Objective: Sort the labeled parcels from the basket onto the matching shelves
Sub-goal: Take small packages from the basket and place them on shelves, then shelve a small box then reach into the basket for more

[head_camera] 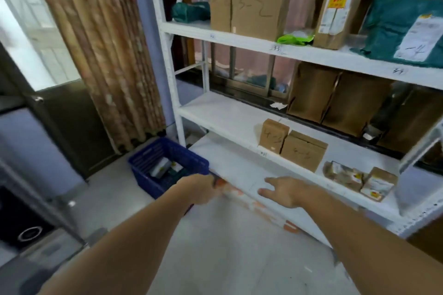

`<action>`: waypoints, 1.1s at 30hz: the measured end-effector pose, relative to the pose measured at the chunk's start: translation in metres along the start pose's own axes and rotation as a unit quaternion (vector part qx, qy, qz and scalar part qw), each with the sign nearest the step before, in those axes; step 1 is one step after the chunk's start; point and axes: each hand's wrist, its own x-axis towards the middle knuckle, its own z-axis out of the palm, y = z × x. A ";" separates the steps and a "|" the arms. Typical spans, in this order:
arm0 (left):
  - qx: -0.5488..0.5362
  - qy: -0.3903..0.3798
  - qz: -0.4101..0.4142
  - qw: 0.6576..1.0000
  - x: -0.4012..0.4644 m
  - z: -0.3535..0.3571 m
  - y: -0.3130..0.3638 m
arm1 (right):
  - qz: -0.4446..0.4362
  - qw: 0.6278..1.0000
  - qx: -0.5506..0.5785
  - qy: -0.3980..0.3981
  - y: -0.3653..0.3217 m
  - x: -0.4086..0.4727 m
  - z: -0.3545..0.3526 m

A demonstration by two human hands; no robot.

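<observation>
A blue plastic basket point(146, 178) stands on the floor at the left foot of the white shelf unit point(239, 122), with a few small parcels point(162, 167) inside. My left hand point(197, 188) hovers by the basket's right rim, apparently closed on the end of a long white parcel with orange marks point(254, 206); the parcel is blurred. It lies along the front edge of the lowest shelf. My right hand point(285, 191) hovers over the parcel, fingers spread, holding nothing.
Two brown boxes marked 4-3 point(303, 154) and several small parcels point(359, 179) sit on the lower shelves. Above are brown boxes point(259, 12), a green bag point(402, 29) and paper bags point(335, 100). A curtain point(100, 55) and a dark cabinet point(72, 122) stand left.
</observation>
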 end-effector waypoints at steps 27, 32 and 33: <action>-0.080 -0.087 -0.183 0.976 0.039 0.045 -0.302 | -0.167 0.977 -0.066 -0.115 -0.273 0.198 0.063; -0.072 -0.101 -0.165 0.978 0.121 0.029 -0.327 | -0.165 0.975 -0.066 -0.131 -0.279 0.282 0.045; -0.071 -0.104 -0.165 0.978 0.142 0.024 -0.332 | -0.167 0.975 -0.065 -0.132 -0.281 0.305 0.040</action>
